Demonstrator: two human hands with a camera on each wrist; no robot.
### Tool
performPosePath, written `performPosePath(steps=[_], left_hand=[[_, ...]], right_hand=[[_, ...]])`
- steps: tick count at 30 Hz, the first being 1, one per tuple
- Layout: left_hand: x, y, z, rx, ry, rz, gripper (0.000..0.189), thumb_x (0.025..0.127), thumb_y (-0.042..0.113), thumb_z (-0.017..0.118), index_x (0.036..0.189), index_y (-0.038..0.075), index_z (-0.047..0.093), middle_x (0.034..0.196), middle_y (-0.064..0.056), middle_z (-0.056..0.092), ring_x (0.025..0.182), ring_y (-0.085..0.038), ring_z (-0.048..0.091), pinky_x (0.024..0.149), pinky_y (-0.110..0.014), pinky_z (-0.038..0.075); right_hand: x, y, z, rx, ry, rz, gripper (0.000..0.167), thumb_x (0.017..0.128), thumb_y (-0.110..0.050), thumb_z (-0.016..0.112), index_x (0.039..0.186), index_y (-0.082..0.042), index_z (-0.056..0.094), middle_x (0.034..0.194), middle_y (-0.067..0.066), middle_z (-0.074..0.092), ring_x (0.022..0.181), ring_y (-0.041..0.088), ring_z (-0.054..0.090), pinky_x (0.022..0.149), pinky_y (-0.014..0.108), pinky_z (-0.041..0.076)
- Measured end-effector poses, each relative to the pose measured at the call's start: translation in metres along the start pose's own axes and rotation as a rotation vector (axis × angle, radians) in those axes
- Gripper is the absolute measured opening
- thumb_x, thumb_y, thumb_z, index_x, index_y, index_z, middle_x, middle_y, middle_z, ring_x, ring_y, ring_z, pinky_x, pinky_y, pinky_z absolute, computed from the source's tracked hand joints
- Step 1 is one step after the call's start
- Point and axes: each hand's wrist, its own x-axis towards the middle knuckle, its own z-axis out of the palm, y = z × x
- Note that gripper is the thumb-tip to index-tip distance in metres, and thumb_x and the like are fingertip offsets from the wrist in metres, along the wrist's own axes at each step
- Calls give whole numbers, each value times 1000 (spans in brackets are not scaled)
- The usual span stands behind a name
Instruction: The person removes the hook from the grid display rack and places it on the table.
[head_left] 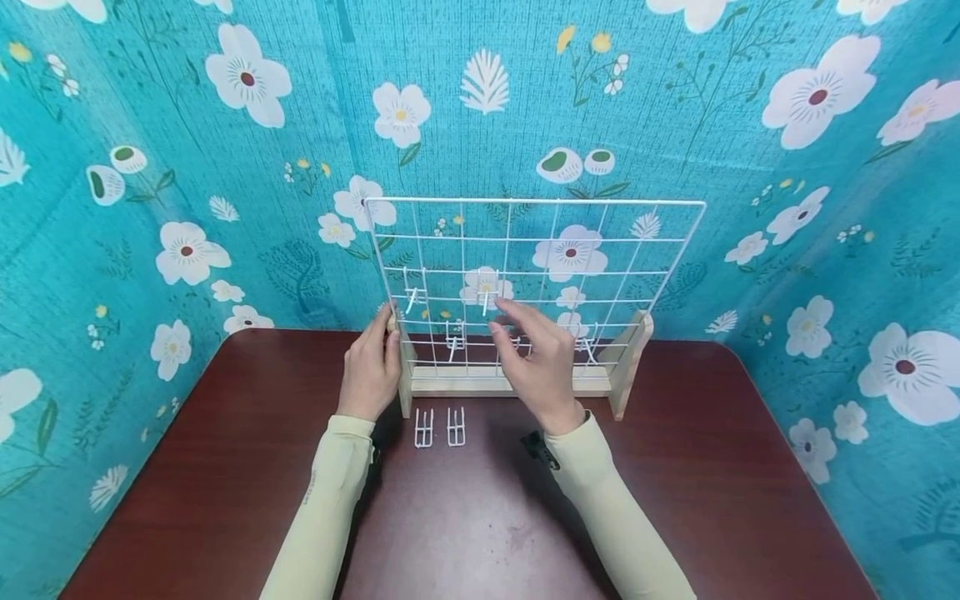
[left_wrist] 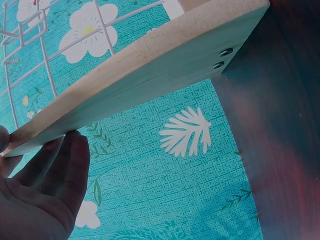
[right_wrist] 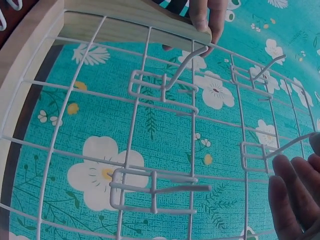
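A white wire grid (head_left: 531, 239) stands upright in a wooden stand (head_left: 465, 385). My left hand (head_left: 370, 367) grips the top of the stand's left side board (left_wrist: 125, 75), fingertips on its outer face and the thumb around the edge. In front of the grid is my right hand (head_left: 542, 358), thumb and index finger apart beside the prong of a white wire hook (head_left: 486, 298). The right wrist view has the fingertips close to that hook's (right_wrist: 256, 156) tip. More hooks hang on the grid, among them an upper left hook (head_left: 412, 298) and a lower hook (head_left: 454, 342).
Two loose wire hooks, a left one (head_left: 423, 429) and a right one (head_left: 456, 427), lie on the dark red table (head_left: 450, 517) before the stand. Behind and at both sides hangs a teal flowered cloth (head_left: 315, 150). The stand's right side board (head_left: 632, 367) rises beyond my right hand.
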Motion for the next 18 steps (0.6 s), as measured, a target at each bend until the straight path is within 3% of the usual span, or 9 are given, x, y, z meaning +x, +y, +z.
performPosePath(steps=[7,18], left_hand=[[0,0,-1,2,-3,-10,47,112,24,48,156,8,48,150,-21,59,132,-41,63,108,-61,51],[0,1,-2,-6,-17,-18,48,111,23,50,157,11,47,152,-19,58,135,-39,61,110,-60,50]], right_hand=[[-1,0,5,-20,14,-27,26,92,-6,76,117,3,76,113,19,79,104,33,78,93,45,62],[1,1,9,-33,24,-22,28,90,-3,78,117,3,77,113,19,79,103,33,78,90,46,63]])
